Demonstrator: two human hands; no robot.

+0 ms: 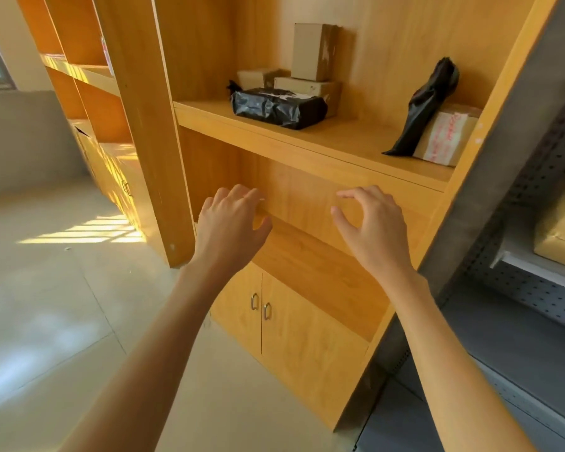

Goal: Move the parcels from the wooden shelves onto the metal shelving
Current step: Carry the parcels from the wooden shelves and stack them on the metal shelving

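both hands are empty, the left hand (232, 220) and right hand (372, 223) loosely spread below the wooden shelf (307, 141). on that shelf lies the black-wrapped parcel (278, 107); best to take it from both ends, then carry it to the metal shelving (535, 282) right of the shelf.

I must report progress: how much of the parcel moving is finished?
Done: a brown parcel already lies on the metal shelving. In hand: nothing; left hand and right hand are empty. Left: boxes and black bags on the wooden shelf.
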